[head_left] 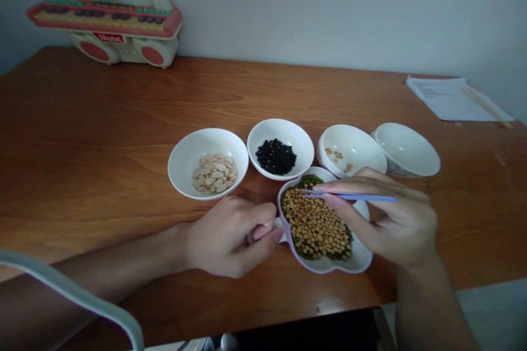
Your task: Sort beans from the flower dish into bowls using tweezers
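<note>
My left hand [236,236] is closed round the short handle of a scalloped dish [364,255], which is white inside with a purple rim. Soybeans [315,219] fill its middle, with green mung beans [310,181] showing round the edges. Between thumb and fingers, my right hand [395,219] pinches blue tweezers [358,196], whose tips point left, over the soybeans. Whether a bean is between the tips is too small to tell. Just beyond the dish, a white bowl [364,148] holds several soybeans [337,156].
Left of it stand a bowl [181,162] of pale flat seeds [214,174] and a bowl [257,134] of black beans [275,156]. Another bowl [407,148] sits at right. A toy keyboard [107,19], paper [448,96] and chopsticks [488,107] lie farther back. A pale curved bar [74,288] crosses the lower left.
</note>
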`<state>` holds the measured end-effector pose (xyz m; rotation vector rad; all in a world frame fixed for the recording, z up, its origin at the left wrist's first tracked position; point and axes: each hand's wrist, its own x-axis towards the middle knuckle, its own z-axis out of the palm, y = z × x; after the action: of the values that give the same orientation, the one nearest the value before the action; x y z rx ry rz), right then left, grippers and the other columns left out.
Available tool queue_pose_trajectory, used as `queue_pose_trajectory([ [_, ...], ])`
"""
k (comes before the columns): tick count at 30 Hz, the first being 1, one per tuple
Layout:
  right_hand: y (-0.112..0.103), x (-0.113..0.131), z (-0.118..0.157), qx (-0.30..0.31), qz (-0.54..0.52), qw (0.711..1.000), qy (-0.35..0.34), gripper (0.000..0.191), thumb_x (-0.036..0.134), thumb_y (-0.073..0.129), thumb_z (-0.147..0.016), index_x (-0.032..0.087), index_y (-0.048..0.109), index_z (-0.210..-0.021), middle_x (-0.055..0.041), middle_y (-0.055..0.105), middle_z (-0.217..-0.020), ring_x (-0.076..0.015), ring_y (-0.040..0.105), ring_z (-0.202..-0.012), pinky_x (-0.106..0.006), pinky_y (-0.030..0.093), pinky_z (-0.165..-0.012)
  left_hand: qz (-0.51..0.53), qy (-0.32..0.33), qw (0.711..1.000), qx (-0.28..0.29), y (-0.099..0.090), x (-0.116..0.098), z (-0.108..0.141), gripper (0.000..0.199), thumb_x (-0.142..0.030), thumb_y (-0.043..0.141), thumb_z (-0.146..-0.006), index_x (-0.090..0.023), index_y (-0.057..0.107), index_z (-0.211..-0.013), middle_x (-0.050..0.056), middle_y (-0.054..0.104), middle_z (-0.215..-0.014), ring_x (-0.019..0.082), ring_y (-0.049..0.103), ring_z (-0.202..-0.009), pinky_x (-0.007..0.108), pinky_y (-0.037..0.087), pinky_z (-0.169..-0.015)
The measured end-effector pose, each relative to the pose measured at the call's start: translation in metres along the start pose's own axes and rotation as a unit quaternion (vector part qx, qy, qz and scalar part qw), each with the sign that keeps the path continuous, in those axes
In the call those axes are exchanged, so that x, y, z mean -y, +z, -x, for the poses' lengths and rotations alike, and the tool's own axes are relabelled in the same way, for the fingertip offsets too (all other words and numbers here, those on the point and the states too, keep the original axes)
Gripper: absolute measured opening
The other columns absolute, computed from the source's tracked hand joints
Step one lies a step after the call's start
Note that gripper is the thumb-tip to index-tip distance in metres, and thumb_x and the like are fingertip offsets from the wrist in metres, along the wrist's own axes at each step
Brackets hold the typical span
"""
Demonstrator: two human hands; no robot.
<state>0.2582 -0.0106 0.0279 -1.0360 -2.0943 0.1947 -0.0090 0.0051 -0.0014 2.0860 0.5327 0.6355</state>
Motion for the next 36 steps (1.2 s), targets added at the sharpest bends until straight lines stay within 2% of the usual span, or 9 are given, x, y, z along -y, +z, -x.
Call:
queue_pose_trajectory([
  [5,0.004,0.001,-0.006,0.008,0.01,1.0,-0.007,0.028,0.008,0.075,-0.088,0.027,0.075,-0.108,0.0006,0.083,-0.094,-0.0153,0.074,-0.075,-0.033,0.061,-0.07,0.001,-0.002,1.0,0.003,0.0,0.001,0.0,0.03,-0.015,0.052,-0.098,-0.023,0.033,-0.077,-0.009,0.041,-0.06,0.007,0.033,-0.049,0.024,0.026,-0.049],
  [11,0.014,0.002,0.004,-0.007,0.01,0.999,-0.047,0.043,0.002,0.076,-0.084,0.027,0.072,-0.118,0.0,0.083,-0.097,-0.0156,0.073,-0.075,-0.033,0.06,-0.069,0.0,0.006,1.0,-0.002,0.0,0.002,-0.001,0.029,-0.015,0.052,-0.098,-0.023,0.033,-0.077,-0.009,0.04,-0.061,0.008,0.033,-0.049,0.024,0.026,-0.049],
  [20,0.014,0.0,0.004,0.0,0.011,0.999,-0.038,0.042,0.003,0.074,-0.086,0.028,0.072,-0.119,0.0002,0.083,-0.097,-0.0164,0.075,-0.077,-0.034,0.061,-0.07,0.007,0.001,1.0,0.003,0.0,0.001,0.0,0.029,-0.016,0.053,-0.097,-0.024,0.033,-0.077,-0.009,0.042,-0.06,0.008,0.033,-0.049,0.025,0.026,-0.049],
  [28,0.014,0.0,0.002,0.013,0.036,0.999,-0.03,0.033,0.005,0.072,-0.09,0.028,0.074,-0.113,0.0011,0.083,-0.094,-0.0148,0.074,-0.073,-0.033,0.061,-0.069,0.005,0.0,1.0,0.002,0.0,0.002,0.0,0.029,-0.016,0.052,-0.097,-0.024,0.033,-0.076,-0.008,0.041,-0.06,0.008,0.034,-0.048,0.025,0.026,-0.048],
  [36,0.014,0.0,0.005,0.012,0.03,0.999,-0.029,0.038,0.004,0.073,-0.087,0.029,0.074,-0.115,0.0014,0.083,-0.095,-0.0154,0.073,-0.074,-0.032,0.061,-0.07,0.004,0.0,1.0,0.003,0.0,0.002,0.001,0.029,-0.017,0.053,-0.097,-0.024,0.033,-0.077,-0.008,0.041,-0.06,0.008,0.035,-0.049,0.025,0.027,-0.049],
])
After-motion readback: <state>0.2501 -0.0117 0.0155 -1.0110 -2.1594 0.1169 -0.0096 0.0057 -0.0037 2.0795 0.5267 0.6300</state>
